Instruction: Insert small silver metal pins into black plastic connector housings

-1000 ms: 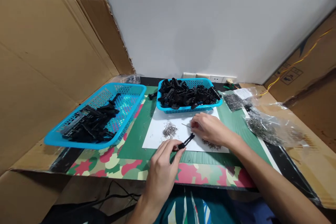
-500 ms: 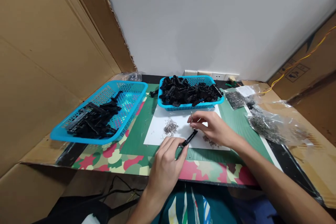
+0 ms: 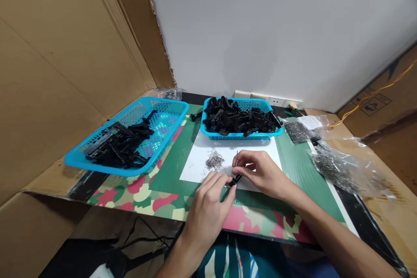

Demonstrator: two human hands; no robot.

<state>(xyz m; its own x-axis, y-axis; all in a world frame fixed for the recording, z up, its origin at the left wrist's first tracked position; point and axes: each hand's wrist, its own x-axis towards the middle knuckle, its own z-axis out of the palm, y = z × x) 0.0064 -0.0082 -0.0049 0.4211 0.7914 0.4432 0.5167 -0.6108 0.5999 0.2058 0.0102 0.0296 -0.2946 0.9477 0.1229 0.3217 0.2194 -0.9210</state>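
Observation:
A small, narrow black plastic part (image 3: 235, 180) is pinched in the fingers of my left hand (image 3: 210, 202), low over the white paper (image 3: 195, 156). My right hand (image 3: 262, 171) is closed on a slim metal tool (image 3: 237, 157) that looks like tweezers; its upper end sticks up above the fingers. The right fingertips are right at the black part and cover much of it, and the tool's tip is hidden. Just beyond my left hand lies a pile of tiny metal pieces (image 3: 214, 160), perhaps small springs.
Behind the paper, a blue basket (image 3: 241, 136) is heaped with black plastic parts. Another blue basket (image 3: 166, 139) at the left holds more. Clear bags of small metal pieces (image 3: 332, 167) (image 3: 296, 132) lie at the right. Cardboard (image 3: 81, 52) walls the left side.
My right hand has come down and closer to my left hand, bringing the tool against the black part. The whole view has shifted slightly.

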